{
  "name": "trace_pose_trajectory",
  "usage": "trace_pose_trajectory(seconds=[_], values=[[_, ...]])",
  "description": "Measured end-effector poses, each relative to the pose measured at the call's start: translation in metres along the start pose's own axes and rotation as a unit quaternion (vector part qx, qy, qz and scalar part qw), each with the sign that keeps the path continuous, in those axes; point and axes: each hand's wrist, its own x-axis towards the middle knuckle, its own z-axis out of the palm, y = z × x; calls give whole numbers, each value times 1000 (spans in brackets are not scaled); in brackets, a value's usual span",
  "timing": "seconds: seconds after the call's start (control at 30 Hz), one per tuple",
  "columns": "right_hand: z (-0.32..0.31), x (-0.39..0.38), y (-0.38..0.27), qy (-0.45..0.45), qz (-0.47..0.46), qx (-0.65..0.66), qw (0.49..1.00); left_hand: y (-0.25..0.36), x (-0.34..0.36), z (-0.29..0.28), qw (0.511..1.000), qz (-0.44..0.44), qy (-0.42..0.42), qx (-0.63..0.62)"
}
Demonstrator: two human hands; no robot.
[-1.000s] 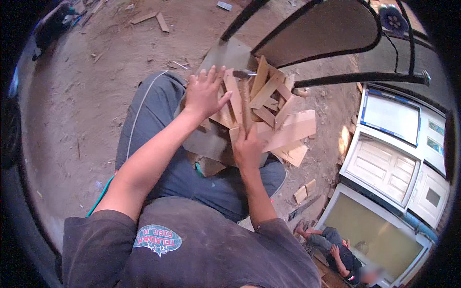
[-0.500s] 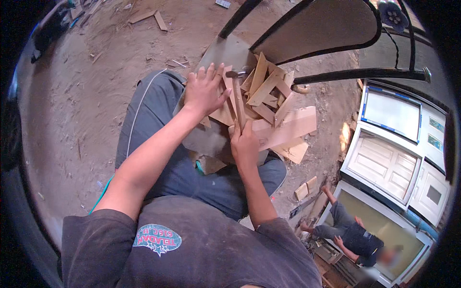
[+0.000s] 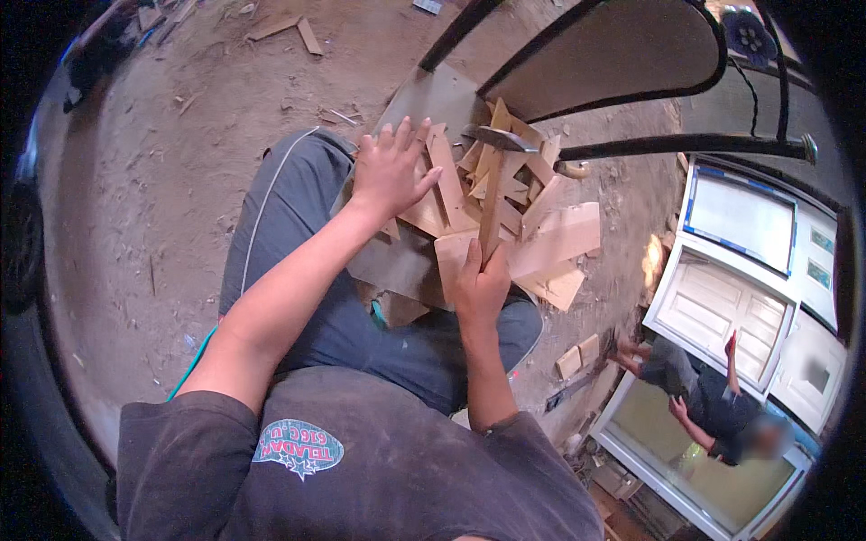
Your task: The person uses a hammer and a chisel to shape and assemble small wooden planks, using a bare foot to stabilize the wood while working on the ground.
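My right hand (image 3: 483,284) is closed round the wooden handle of a hammer (image 3: 492,203). Its metal head points away from me, above a heap of wood offcuts (image 3: 514,185). To the left, my left hand (image 3: 390,169) lies flat with its fingers stretched and spread, at the edge of the wood. A narrow strip of wood (image 3: 448,176) lies just right of its thumb. Beneath the wood is a smooth grey panel (image 3: 431,99), between my bent legs. A wider pale board (image 3: 564,239) extends to the right, under the hammer handle.
A dark metal chair frame with a padded back (image 3: 604,59) rises beyond the heap. Two small blocks (image 3: 577,356) lie on the dirt floor at right, and loose scraps (image 3: 287,34) lie far left. White door panels (image 3: 722,311) line the right side, where another person (image 3: 713,397) is.
My right hand has moved right with the hammer, and its head has lifted and swung away from my left hand. My left hand stays in place. The other person has shifted.
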Motion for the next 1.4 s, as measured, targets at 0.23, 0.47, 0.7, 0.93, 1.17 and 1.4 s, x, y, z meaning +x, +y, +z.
trace_pose_trajectory(seconds=[0.23,0.47,0.7,0.93,1.17,1.4], values=[[-13,0,11,-77,25,-2,997,1,-1,0,1000,-2,-7,-4],[-4,19,-15,-163,48,-72,983,2,-4,5,999,3,32,-17],[-12,16,2,-154,19,-104,982,-2,-2,8,999,-9,29,-15],[1,28,-13,-144,30,-94,985,0,-1,7,999,-21,8,-39],[-9,15,9,-168,18,-104,980,-3,-1,13,999,-16,26,-43],[0,37,-3,-139,9,-112,984,-2,2,6,999,-13,6,-29]])
